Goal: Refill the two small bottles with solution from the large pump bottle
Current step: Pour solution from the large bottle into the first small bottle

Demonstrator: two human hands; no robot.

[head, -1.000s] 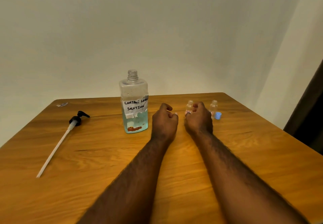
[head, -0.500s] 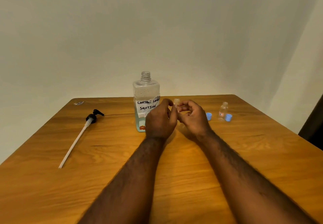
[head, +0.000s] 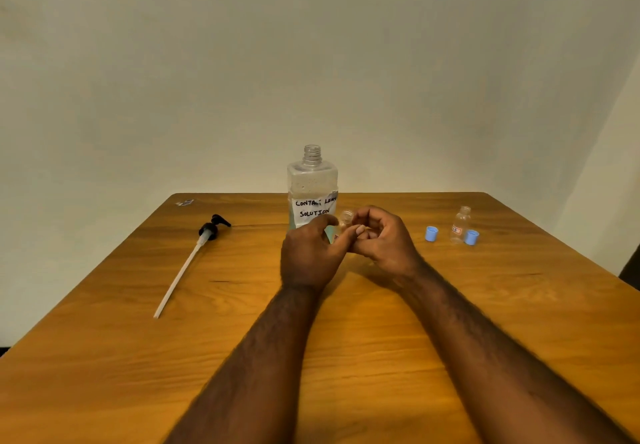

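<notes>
Thumb and forefinger of the left hand [head: 311, 257] pinch an uncapped small bottle [head: 345, 219] just before the large pump bottle [head: 311, 185] on the counter [head: 363, 339]; the right hand [head: 385, 246] curls against it, grip impossible to tell.

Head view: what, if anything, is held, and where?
A small bottle, body pinched by the left hand; the right hand curls against its neck.

One wide-angle head-worn view faces forward and down across a wooden table [head: 104, 357] to a plain wall [head: 311, 62]; left hand [head: 308, 256] and right hand [head: 386, 246] sit near, mid-frame.
</notes>
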